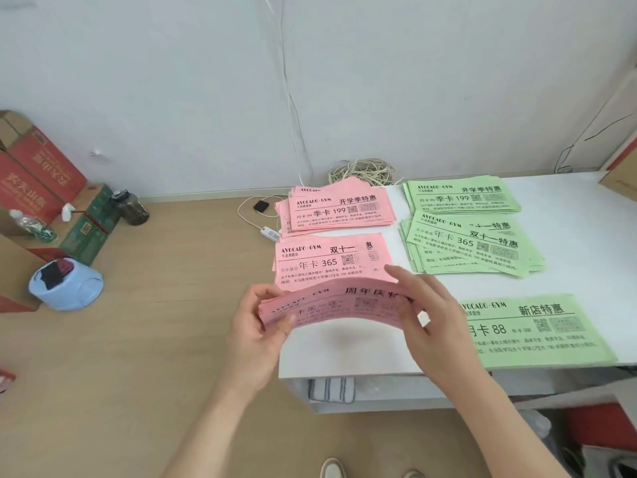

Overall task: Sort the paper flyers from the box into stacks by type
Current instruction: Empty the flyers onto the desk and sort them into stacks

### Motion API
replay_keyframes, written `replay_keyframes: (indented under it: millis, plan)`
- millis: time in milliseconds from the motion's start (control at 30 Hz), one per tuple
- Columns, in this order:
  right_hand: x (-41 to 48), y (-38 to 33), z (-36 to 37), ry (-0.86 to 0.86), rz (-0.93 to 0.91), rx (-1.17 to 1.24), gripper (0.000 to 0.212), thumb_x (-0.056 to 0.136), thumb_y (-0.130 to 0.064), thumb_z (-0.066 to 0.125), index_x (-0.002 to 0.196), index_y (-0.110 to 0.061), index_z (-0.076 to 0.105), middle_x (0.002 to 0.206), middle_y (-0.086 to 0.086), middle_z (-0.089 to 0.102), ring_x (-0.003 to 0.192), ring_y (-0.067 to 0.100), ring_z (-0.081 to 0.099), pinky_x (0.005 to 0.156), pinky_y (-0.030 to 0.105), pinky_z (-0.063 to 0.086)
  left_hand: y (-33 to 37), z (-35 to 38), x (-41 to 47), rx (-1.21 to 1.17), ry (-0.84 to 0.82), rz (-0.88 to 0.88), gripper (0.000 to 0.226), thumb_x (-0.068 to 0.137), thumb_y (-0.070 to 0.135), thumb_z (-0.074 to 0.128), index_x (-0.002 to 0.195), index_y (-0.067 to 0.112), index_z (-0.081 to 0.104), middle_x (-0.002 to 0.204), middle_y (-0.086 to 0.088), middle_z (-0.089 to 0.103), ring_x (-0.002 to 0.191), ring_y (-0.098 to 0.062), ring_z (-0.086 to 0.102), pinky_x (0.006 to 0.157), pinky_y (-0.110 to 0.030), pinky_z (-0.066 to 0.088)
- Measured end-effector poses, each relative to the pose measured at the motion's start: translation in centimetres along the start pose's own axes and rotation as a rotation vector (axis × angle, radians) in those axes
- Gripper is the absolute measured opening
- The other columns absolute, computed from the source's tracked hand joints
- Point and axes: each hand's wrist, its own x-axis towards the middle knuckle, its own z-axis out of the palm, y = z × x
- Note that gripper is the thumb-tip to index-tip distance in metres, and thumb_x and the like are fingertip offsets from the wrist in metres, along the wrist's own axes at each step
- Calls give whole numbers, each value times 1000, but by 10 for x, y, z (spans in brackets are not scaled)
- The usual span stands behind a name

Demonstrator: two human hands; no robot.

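I hold a bowed bundle of pink flyers [331,305] just above the white table [344,350]. My left hand [256,326] pinches its left end, and my right hand [431,315] grips its right end. Behind the bundle lie two pink stacks, one near [331,260] and one far [339,208]. To the right are two green stacks, one at the back [460,194] and a fanned one [472,246] in the middle. A single green stack [537,332] lies by the front edge, partly hidden by my right hand.
A coil of pale cable [363,172] sits at the wall behind the stacks. A white cord with a black plug [262,207] lies on the wooden floor left of the table. Red and green cartons [38,188], a bottle and a blue tub [67,284] stand at far left. A cardboard box [620,174] shows at the right edge.
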Motion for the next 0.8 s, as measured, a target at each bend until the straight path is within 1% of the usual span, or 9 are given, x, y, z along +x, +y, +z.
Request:
replay_keyframes:
  millis: [67, 133, 300, 400, 500, 567, 633, 700, 800]
  plan:
    - [-8, 9, 10, -33, -13, -44, 50, 87, 3, 58, 128, -26, 57, 105, -6, 52, 90, -1, 52, 79, 10, 41, -9, 1, 2, 13, -24, -23, 47, 74, -6, 69, 95, 34, 55, 100, 1, 66, 97, -19, 64, 89, -43, 51]
    - [-14, 15, 17, -23, -9, -37, 51, 84, 3, 63, 128, -22, 58, 110, -4, 47, 98, -3, 49, 83, 7, 39, -14, 3, 3, 12, -24, -22, 46, 70, 0, 70, 99, 33, 55, 105, -5, 64, 102, -24, 62, 93, -52, 48]
    - [-16, 17, 23, 143, 30, 92, 56, 79, 2, 55, 127, -26, 58, 117, -1, 43, 91, 14, 54, 83, 12, 42, -16, 8, 6, -135, 10, 14, 29, 75, 22, 73, 100, 29, 59, 109, -6, 63, 106, -25, 59, 90, -40, 49]
    - [-21, 19, 29, 235, 195, 241, 62, 83, 5, 51, 130, -35, 51, 116, -6, 47, 102, 17, 53, 81, 26, 48, -21, 12, 8, -157, 59, -26, 36, 70, 39, 74, 98, 28, 55, 102, -15, 59, 98, -26, 58, 83, -37, 50]
    - [-23, 20, 34, 252, 406, 569, 75, 85, 13, 48, 137, -40, 37, 114, -3, 56, 95, 20, 57, 78, 31, 51, -29, 16, 12, -250, 14, -57, 51, 62, 25, 79, 104, 28, 50, 99, -9, 59, 96, -19, 58, 80, -32, 51]
    - [-20, 17, 35, 217, 479, 695, 67, 82, 18, 45, 129, -30, 47, 106, -3, 63, 96, 14, 60, 77, 25, 52, -33, 20, 16, -268, -56, -99, 55, 59, 10, 78, 104, 22, 49, 97, -5, 66, 95, -19, 62, 79, -31, 52]
    - [-17, 15, 35, 199, 475, 652, 46, 79, 21, 45, 105, -14, 60, 88, -12, 68, 88, 8, 61, 71, 19, 52, -38, 23, 20, -208, -58, -129, 48, 60, 1, 70, 100, 17, 51, 91, -1, 69, 92, -20, 63, 77, -30, 51]
    - [-16, 14, 33, 227, 470, 625, 33, 78, 21, 44, 87, -7, 58, 73, -13, 64, 77, 7, 58, 66, 16, 49, -39, 21, 23, -182, -42, -120, 38, 61, -2, 66, 94, 15, 54, 87, -2, 68, 89, -21, 63, 77, -34, 50]
    - [-21, 15, 33, 241, 464, 614, 31, 80, 21, 44, 80, -8, 54, 72, -11, 61, 73, 6, 56, 67, 20, 48, -42, 19, 19, -192, -62, -113, 35, 64, -3, 64, 94, 13, 56, 91, -5, 70, 90, -24, 64, 81, -40, 52]
